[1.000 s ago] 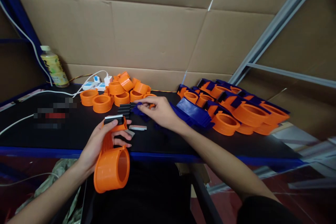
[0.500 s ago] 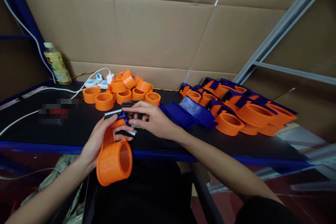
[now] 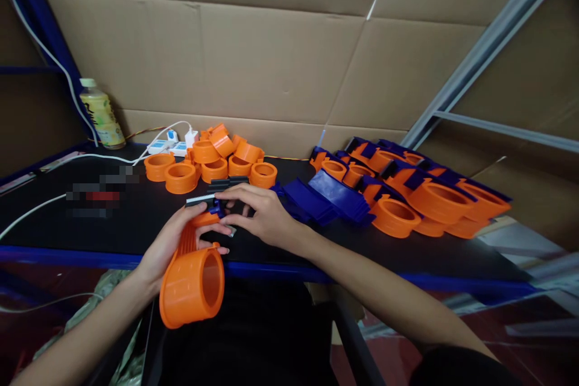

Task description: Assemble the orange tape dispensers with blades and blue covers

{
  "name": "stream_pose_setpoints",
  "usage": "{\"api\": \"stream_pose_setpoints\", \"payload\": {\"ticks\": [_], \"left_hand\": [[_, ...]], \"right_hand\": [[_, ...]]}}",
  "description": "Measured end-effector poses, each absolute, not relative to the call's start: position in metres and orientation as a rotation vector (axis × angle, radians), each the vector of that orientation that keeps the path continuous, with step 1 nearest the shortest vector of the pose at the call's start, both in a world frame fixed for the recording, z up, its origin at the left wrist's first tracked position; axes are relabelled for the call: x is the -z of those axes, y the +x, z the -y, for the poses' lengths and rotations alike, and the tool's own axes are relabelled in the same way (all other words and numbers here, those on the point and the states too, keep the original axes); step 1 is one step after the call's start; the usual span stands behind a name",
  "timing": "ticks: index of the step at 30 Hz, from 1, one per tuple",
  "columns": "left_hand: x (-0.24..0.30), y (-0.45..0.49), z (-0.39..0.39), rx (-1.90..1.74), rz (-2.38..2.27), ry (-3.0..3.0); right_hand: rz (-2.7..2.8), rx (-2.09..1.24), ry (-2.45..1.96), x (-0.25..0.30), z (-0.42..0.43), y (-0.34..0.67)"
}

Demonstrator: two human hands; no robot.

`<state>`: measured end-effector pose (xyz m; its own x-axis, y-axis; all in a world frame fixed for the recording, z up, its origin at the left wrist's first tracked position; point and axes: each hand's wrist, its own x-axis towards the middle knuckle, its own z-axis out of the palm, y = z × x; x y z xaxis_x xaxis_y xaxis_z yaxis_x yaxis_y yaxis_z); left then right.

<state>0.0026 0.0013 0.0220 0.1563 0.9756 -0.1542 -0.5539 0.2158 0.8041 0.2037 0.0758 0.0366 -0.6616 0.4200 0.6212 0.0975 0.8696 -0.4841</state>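
Note:
My left hand (image 3: 169, 242) grips an orange tape dispenser (image 3: 192, 280) by its handle, with the big ring hanging below the table's front edge. A toothed metal blade (image 3: 199, 199) shows at the dispenser's top. My right hand (image 3: 257, 215) is closed on a small blue plastic piece (image 3: 218, 209) and presses it against the dispenser's top, right beside my left thumb. Black strips (image 3: 228, 181) lie on the table just behind the hands.
A heap of orange rings (image 3: 212, 160) sits behind the hands. Blue flat plates (image 3: 323, 193) and assembled orange-and-blue dispensers (image 3: 420, 190) fill the right of the black table (image 3: 113, 223). A drink bottle (image 3: 102, 114), a power strip (image 3: 167, 146) and white cables lie far left.
My right hand took a blue piece from beside the stack and carried it left to the dispenser's top. The left hand kept its hold, shifting the dispenser slightly.

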Motion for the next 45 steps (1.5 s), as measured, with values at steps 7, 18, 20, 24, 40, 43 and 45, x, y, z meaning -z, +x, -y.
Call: {"api": "stream_pose_setpoints", "payload": {"ticks": [7,18,20,24,40,43,45], "left_hand": [[-0.020,0.007,0.004,-1.277,-0.833,0.844],[-0.018,0.010,0.008,-1.286,-0.794,0.862],[-0.018,0.008,0.010,-1.278,-0.766,0.826],[-0.016,-0.004,0.011,-1.262,-0.578,0.704],[-0.017,-0.010,0.023,-1.533,-0.614,0.819],[-0.018,-0.008,0.024,-1.550,-0.647,0.858],[-0.021,-0.006,0.025,-1.527,-0.581,0.885]], "right_hand": [[2.267,-0.388,-0.329,-0.033,-0.073,0.204],[2.262,-0.188,-0.280,-0.031,-0.066,0.203],[2.266,-0.081,-0.293,-0.033,-0.061,0.203],[2.267,0.036,-0.291,-0.039,-0.052,0.203],[2.434,0.120,-0.409,-0.063,0.021,0.196],[2.486,0.101,-0.480,-0.066,0.025,0.196],[2.410,-0.128,-0.506,-0.071,0.018,0.201]]}}
